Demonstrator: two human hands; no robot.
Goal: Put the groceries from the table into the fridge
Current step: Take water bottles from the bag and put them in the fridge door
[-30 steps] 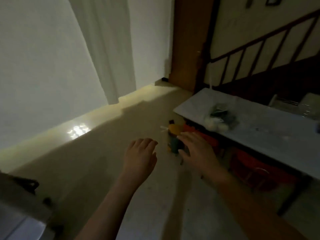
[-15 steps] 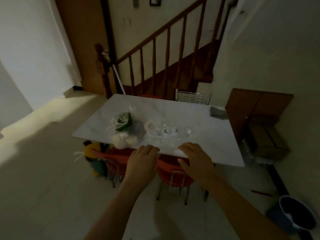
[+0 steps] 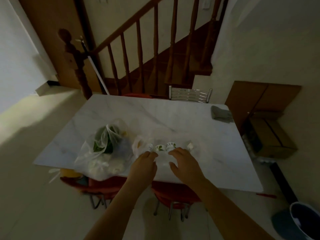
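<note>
I'm reaching both hands over the near edge of the table so I can scoop up the little bottles in their clear bag. My left hand and right hand are loosely spread either side of them, holding nothing yet. The bag of greens is sitting just left, also waiting. Fridge isn't showing.

Head view, steeply down over near table edge.
</note>
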